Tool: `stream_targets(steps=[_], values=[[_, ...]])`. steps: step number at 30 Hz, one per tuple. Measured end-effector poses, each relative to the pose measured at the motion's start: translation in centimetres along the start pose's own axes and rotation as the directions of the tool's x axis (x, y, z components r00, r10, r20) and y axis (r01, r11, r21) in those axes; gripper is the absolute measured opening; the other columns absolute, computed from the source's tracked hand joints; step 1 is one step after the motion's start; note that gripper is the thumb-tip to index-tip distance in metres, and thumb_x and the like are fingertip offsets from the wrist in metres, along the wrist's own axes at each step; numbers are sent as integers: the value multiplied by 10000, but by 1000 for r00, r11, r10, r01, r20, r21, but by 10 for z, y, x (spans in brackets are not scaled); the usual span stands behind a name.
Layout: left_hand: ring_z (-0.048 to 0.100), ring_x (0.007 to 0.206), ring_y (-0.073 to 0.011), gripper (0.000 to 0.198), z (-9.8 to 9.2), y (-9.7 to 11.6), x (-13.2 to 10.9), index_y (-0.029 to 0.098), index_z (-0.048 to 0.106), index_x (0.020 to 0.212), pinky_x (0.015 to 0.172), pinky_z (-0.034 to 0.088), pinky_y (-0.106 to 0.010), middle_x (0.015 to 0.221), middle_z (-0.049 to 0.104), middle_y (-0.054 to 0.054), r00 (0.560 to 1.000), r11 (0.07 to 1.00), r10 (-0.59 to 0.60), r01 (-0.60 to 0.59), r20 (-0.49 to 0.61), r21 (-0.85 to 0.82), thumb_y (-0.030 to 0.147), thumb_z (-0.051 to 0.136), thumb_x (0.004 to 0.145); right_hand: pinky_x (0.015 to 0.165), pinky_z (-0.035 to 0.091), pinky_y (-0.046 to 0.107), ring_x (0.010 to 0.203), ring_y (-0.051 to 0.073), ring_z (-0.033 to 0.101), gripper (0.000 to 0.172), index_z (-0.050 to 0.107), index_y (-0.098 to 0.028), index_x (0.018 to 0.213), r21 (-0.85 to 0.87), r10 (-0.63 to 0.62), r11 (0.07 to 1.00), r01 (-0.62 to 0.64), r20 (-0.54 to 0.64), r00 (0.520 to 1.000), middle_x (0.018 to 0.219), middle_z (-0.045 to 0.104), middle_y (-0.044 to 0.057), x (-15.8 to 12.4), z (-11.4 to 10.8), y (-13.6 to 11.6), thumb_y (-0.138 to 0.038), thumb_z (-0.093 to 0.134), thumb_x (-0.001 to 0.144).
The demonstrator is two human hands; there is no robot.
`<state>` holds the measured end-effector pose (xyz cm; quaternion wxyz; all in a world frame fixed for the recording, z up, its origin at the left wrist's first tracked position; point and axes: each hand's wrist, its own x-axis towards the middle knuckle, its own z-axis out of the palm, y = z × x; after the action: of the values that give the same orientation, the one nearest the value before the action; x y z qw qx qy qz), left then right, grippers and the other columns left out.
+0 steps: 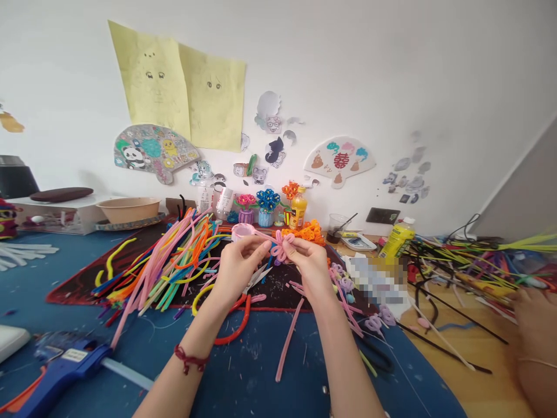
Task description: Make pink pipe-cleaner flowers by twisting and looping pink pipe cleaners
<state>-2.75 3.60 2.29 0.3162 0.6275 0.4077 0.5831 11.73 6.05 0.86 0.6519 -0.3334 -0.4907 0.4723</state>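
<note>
Between my hands is a small pink pipe-cleaner flower [282,246] with several looped petals, raised above the dark mat. My right hand [310,262] pinches its right side between thumb and fingers. Closed at the fingertips, my left hand [238,264] is at the flower's left, where a pink strand runs toward the fingers; the exact grip is partly hidden. Below the left hand lie scissors [257,280] with red-orange handles. A round pink pipe-cleaner piece [242,232] stands just behind that hand. A loose pink pipe cleaner [289,339] lies on the blue table between my forearms.
Many colored pipe cleaners [169,255] are heaped at left. A blue glue gun [72,363] lies front left. Finished flower pots [266,212] and an orange bottle [298,208] line the back. At right are a yellow bottle [397,241] and another person's hand [537,313].
</note>
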Motion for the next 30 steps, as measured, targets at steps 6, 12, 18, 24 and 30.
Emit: stream_targets(steps=[6, 12, 18, 24, 30], values=[[589, 617, -122, 207, -1, 5, -2, 153, 747, 843, 551, 468, -215, 770, 715, -47, 999, 956, 30, -36, -23, -290, 325, 739, 728, 488, 413, 245, 529, 141, 571, 274, 761, -150, 745, -29, -22, 999, 23, 57, 998, 601, 688, 25, -5, 3, -7, -394, 801, 626], [668, 749, -203, 165, 3, 7, -7, 156, 771, 787, 720, 535, -312, 791, 747, -81, 986, 962, 101, -63, 131, -267, 302, 756, 712, 586, 478, 281, 602, 170, 625, 293, 754, -155, 734, 9, -2, 1000, 2, 53, 999, 676, 719, 39, -5, 2, -9, -397, 825, 584], [573, 602, -142, 194, 5, 6, -8, 152, 736, 715, 579, 457, -249, 691, 706, -57, 969, 967, 231, -238, 89, 92, 344, 726, 742, 742, 507, 324, 747, 202, 670, 340, 766, -166, 818, 32, 4, 999, -6, 63, 998, 780, 746, 60, -3, 0, -6, -400, 832, 581], [397, 500, -78, 246, 1, 9, -4, 144, 676, 691, 455, 303, -199, 589, 587, 5, 988, 971, 154, -154, 17, 183, 372, 659, 781, 658, 496, 314, 644, 180, 628, 351, 766, -144, 818, 23, -15, 1000, 13, 92, 996, 729, 728, 58, -2, -2, -5, -436, 797, 625], [407, 521, -85, 262, 0, 7, -2, 142, 647, 661, 481, 316, -202, 591, 561, 10, 996, 987, 94, -93, 1, 132, 382, 661, 764, 677, 493, 312, 649, 176, 623, 329, 766, -150, 803, -10, -24, 1000, 25, 118, 993, 708, 720, 45, -5, 1, -11, -420, 805, 620]])
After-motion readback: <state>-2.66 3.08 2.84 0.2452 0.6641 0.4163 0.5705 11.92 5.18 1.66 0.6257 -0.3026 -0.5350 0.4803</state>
